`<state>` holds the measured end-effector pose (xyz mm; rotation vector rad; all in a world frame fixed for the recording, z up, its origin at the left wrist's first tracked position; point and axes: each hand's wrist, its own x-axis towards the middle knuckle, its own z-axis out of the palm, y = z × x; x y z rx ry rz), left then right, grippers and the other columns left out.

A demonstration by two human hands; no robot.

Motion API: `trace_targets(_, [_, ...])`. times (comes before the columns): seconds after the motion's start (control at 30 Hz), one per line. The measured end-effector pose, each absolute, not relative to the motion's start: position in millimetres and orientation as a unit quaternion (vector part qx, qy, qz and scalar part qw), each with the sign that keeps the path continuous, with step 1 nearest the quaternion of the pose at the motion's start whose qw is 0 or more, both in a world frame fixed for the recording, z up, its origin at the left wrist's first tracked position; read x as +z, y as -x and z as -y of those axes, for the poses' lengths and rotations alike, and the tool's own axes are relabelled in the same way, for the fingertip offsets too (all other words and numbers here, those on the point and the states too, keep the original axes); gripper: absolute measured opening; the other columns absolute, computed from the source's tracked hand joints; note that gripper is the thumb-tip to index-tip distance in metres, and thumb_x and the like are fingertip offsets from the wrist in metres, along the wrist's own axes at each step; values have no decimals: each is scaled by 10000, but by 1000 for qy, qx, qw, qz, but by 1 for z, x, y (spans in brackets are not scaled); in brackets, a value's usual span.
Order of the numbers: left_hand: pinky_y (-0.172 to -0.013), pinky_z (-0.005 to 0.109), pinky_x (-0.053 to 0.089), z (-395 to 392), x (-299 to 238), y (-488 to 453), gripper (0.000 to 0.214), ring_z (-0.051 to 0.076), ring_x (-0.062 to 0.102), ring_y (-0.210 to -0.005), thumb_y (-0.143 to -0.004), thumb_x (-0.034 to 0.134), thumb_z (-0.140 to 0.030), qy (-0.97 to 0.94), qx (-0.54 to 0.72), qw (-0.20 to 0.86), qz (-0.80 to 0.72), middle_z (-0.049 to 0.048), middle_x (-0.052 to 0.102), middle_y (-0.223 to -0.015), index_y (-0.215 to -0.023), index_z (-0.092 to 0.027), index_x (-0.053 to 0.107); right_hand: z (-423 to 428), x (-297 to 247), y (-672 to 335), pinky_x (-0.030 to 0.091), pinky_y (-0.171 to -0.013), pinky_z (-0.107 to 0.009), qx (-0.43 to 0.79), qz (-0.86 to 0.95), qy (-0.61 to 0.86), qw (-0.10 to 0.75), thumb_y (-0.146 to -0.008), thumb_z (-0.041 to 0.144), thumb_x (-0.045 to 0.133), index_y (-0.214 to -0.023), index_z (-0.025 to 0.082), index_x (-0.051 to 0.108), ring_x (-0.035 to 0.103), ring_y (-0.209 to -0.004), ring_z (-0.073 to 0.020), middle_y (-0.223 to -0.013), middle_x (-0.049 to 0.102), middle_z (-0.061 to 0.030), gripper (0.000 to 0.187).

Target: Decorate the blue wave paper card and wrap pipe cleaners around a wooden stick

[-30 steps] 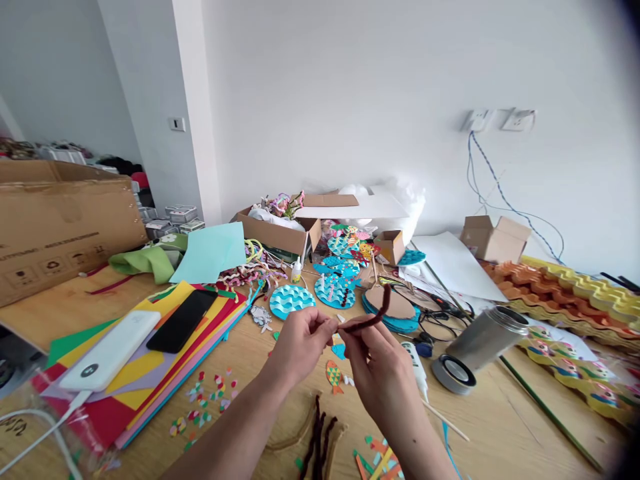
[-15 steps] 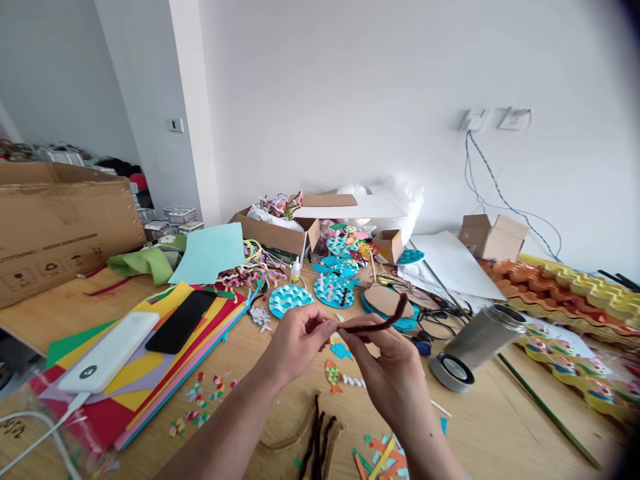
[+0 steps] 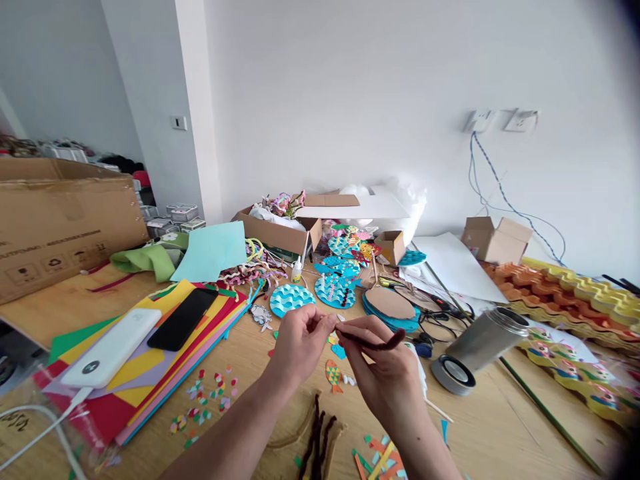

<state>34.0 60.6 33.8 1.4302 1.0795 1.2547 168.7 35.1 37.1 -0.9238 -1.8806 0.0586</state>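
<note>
A dark brown pipe cleaner [image 3: 377,343] runs across the fingers of my right hand [image 3: 386,363], its free end curving out past the knuckles. That hand is closed, with thumb and fingertips pinching the stem. My left hand [image 3: 301,341] meets it fingertip to fingertip, pinched at the pipe cleaner's other end, which the fingers mostly hide. Below the hands lie several more dark brown pipe cleaners [image 3: 316,437], beside tan ones [image 3: 334,450]. Just beyond is a patterned paper fish [image 3: 333,376]. A blue wavy disc [image 3: 291,300] sits behind my left hand.
Coloured sheets [image 3: 145,393] carry a white power bank [image 3: 113,348] and a black phone [image 3: 183,320] at left. Paper scraps [image 3: 383,459] lie near the front. A steel flask [image 3: 487,340] with its lid [image 3: 453,375] and egg trays [image 3: 560,293] stand at right. Cardboard boxes [image 3: 65,227] line the back.
The pipe cleaner's free end has swung down from pointing upward to lying nearly level beside my right hand. My right hand has turned slightly; my left stays almost in place.
</note>
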Motion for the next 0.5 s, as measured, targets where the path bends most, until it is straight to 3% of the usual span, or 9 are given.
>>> trace_targets(0.23, [-490, 196, 361, -63, 36, -22, 279, 112, 497, -591, -799, 585, -420, -642, 463, 501, -350, 2, 581, -686, -887, -159, 629, -37, 39, -173, 525, -583, -265, 142, 727, 425, 521, -829, 171, 571, -750, 203, 691, 628, -657, -158, -742, 660, -36, 147])
trace_targets(0.5, [-518, 209, 346, -63, 37, -18, 304, 100, 443, -556, -838, 528, -431, -671, 450, 464, -364, -21, 502, -597, -734, -147, 566, -37, 38, -172, 526, -628, -276, 127, 722, 406, 545, -809, 148, 605, -813, 228, 721, 643, -721, -167, -779, 687, -32, 142])
